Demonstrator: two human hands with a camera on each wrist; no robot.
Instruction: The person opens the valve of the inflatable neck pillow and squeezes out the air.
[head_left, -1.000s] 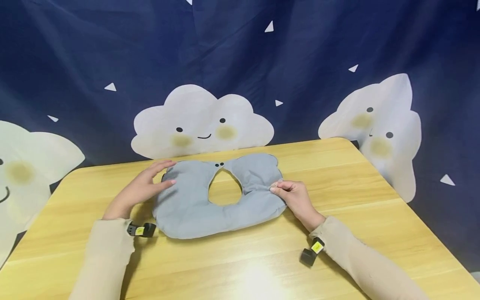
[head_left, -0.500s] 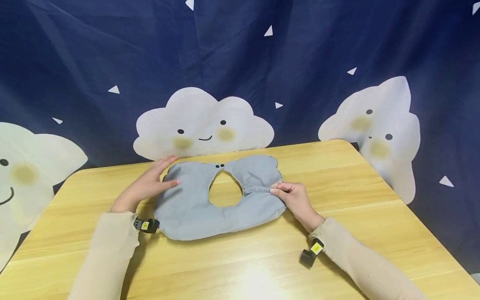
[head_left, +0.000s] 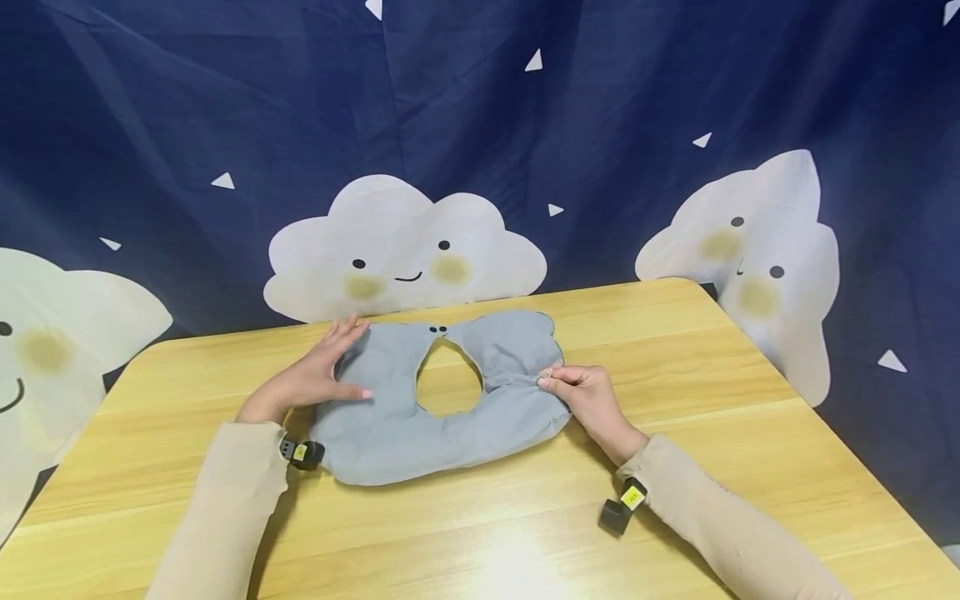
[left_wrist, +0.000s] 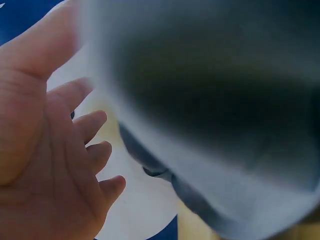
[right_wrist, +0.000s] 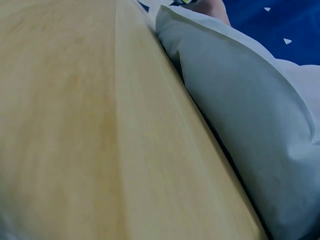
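Pillow (head_left: 442, 446) lies on the table (head_left: 405, 550) between the hands, long axis left to right. I see the right hand (head_left: 592, 402) pinching its right edge; the left hand (head_left: 309, 379), fingers spread, spans its left lobe, contact unclear.

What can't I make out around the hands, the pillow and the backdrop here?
- Pale piece, head view: too small to identify, partly covered by the right hand.
- Pillow, head view: underside hidden by its upper face.
- Left hand, left wrist view: thumb tip hidden by the pillow, itself blurred there.
- Leftmost cloud, head view: cut off by the left edge.
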